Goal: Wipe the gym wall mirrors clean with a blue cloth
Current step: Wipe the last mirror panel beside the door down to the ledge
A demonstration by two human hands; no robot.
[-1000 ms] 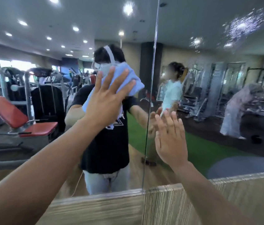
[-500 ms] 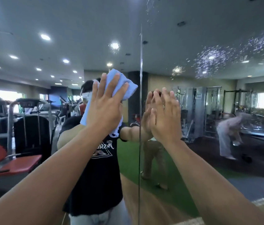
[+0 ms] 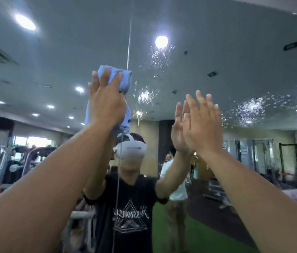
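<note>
The wall mirror (image 3: 235, 52) fills the view and reflects the gym. A vertical seam (image 3: 129, 42) divides two panels. My left hand (image 3: 105, 103) presses the blue cloth (image 3: 124, 79) flat against the glass with straight fingers, high up and just left of the seam. The cloth's lower end hangs below my palm. My right hand (image 3: 202, 125) lies flat on the right panel with its fingers straight, meeting its own reflection. Speckles of spray (image 3: 253, 106) dot the right panel's upper part.
The mirror reflects gym machines (image 3: 21, 161) at the left, racks (image 3: 290, 157) at the right, a green floor strip (image 3: 162, 225) and other people behind me. My own reflection, wearing a headset and black shirt, stands in the centre.
Both hands have moved up the mirror, the left one sliding the cloth higher beside the seam. The view has tilted up, so the mirror's lower edge is out of sight.
</note>
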